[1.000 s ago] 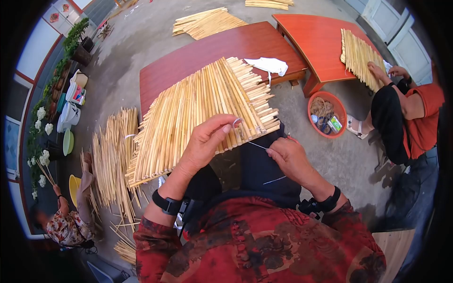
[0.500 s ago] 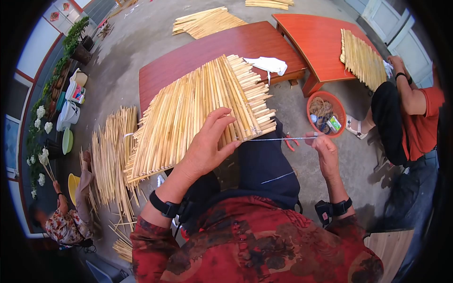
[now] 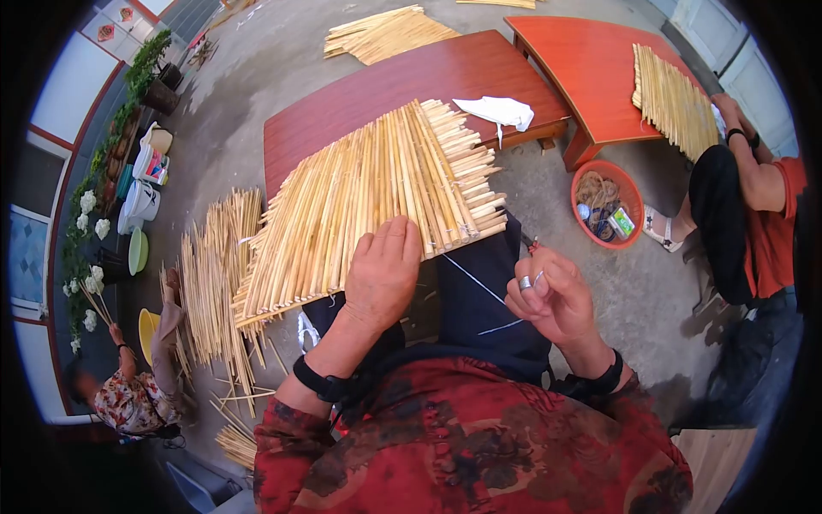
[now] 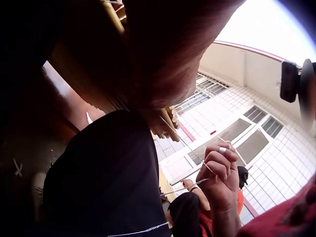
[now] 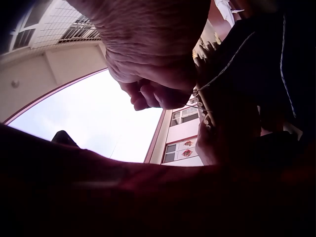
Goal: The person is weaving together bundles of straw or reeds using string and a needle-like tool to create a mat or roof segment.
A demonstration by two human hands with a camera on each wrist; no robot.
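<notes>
A mat of pale reed stalks [image 3: 360,206] lies slanted over the near edge of the dark red table [image 3: 385,73]. My left hand [image 3: 383,270] rests on its near edge, fingers straight along the stalks and the thumb hidden. White string [image 3: 473,277] runs from the mat's near right corner toward my right hand [image 3: 552,300]. That hand is raised beside the corner, its curled fingers pinching the string. A metal ring [image 3: 525,282] sits on one finger. In the left wrist view, string strands lead up to the right hand [image 4: 219,170].
Loose stalks [image 3: 214,283] lie on the ground at left. White cloth [image 3: 497,111] is on the table. An orange basket [image 3: 638,193] stands at right. One person [image 3: 753,206] sits by the orange table with another mat [image 3: 676,98]; another person [image 3: 133,394] is at far left.
My right hand first drew the string out to the right, then came back toward the mat and rose. The left hand let go of the curved wire-like piece and now lies flat on the stalks.
</notes>
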